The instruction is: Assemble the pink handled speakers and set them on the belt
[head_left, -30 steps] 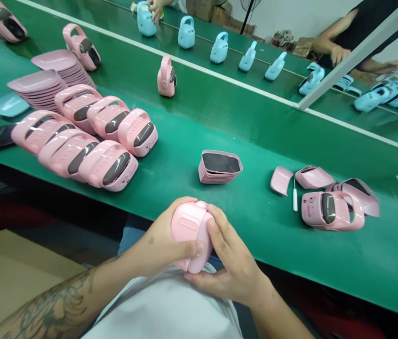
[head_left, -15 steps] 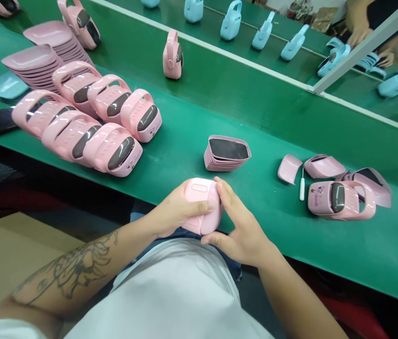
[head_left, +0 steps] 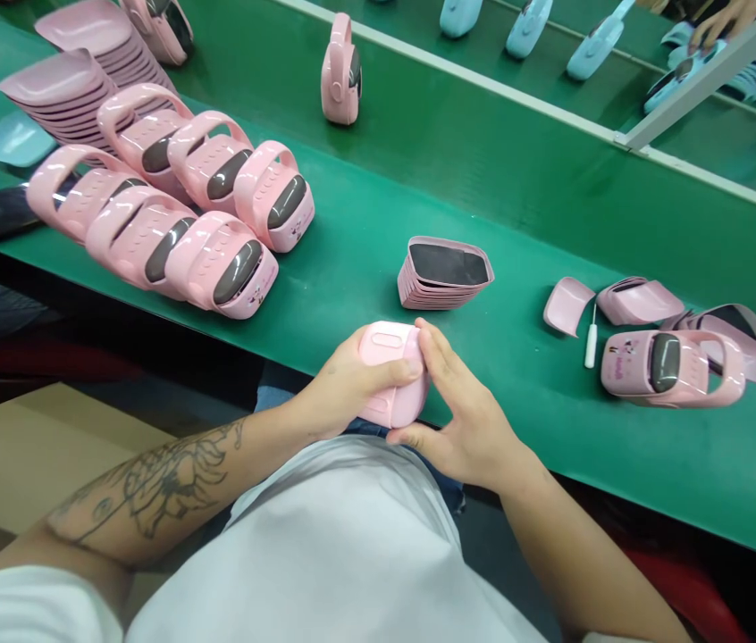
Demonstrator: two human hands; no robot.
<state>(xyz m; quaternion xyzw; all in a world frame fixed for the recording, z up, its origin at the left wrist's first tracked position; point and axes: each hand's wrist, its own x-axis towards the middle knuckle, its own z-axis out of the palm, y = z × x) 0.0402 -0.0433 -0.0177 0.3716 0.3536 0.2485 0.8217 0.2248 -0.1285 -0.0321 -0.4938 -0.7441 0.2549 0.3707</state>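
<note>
A pink plastic device (head_left: 388, 406) is held low in front of my body, its rounded end to the right and an oblong raised pad on its upturned face. My left hand (head_left: 344, 384) is wrapped round its left side, with the thumb lying across the face. My right hand (head_left: 465, 420) grips the right end between thumb and fingers. Just beyond, on the green bench, stands a stack of nested pink shells (head_left: 445, 286) with dark insides. The underside of the held device is hidden.
Several pink handled devices (head_left: 223, 259) stand at left, beside stacked pink panels (head_left: 60, 85) and a light blue panel (head_left: 14, 140). To the right lie a white-handled screwdriver (head_left: 591, 346), curved pink panels (head_left: 569, 305) and another pink handled device (head_left: 676, 366). Across the divider, a co-worker's hands (head_left: 730, 22) handle blue devices.
The view has shifted slightly, so the bench things sit higher and mostly farther right. Both hands keep hold of the pink device, with little change in grip.
</note>
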